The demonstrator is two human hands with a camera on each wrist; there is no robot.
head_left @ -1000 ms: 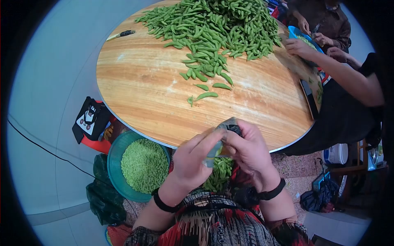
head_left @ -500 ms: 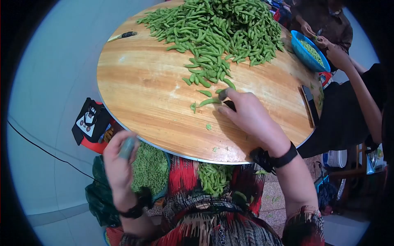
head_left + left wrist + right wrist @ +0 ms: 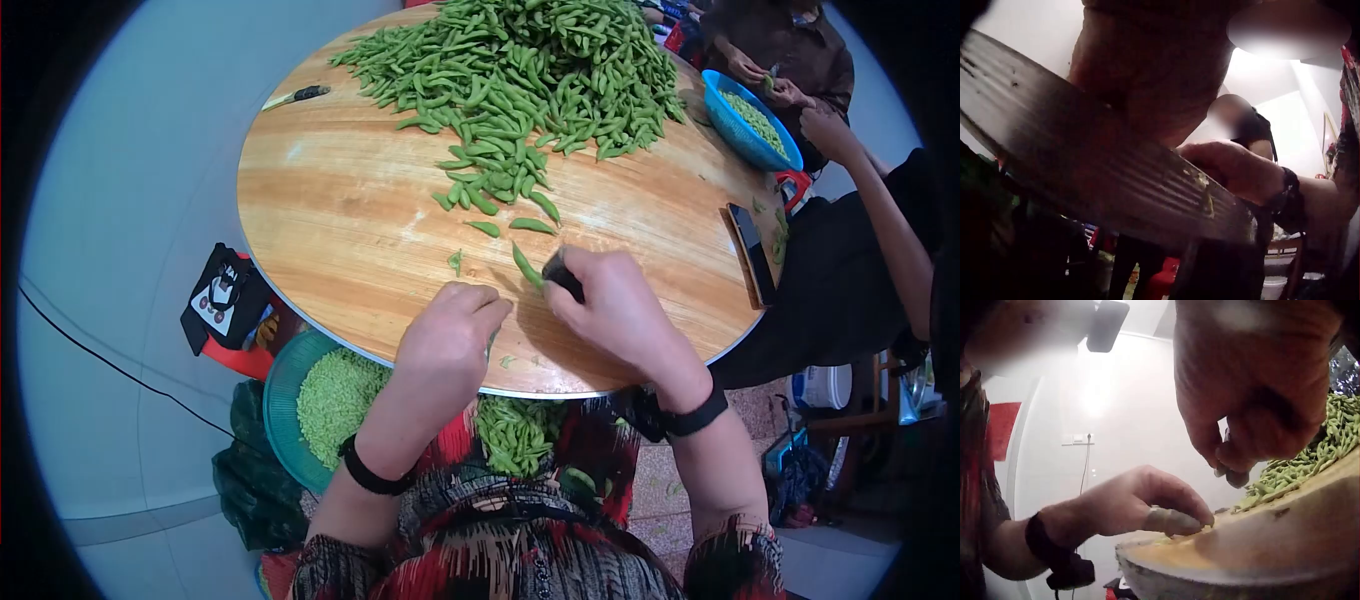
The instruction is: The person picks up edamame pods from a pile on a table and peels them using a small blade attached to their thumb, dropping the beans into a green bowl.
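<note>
L hand (image 3: 452,335) back — R hand (image 3: 610,310) w/ pod (image 3: 524,266)

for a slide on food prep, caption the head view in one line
At a round wooden table heaped with pods, the right hand pinches a green pod beside the left hand

Right hand (image 3: 1254,387), fingers curled, hangs over the table (image 3: 1260,547); left hand (image 3: 1141,503) touches its edge.
</note>
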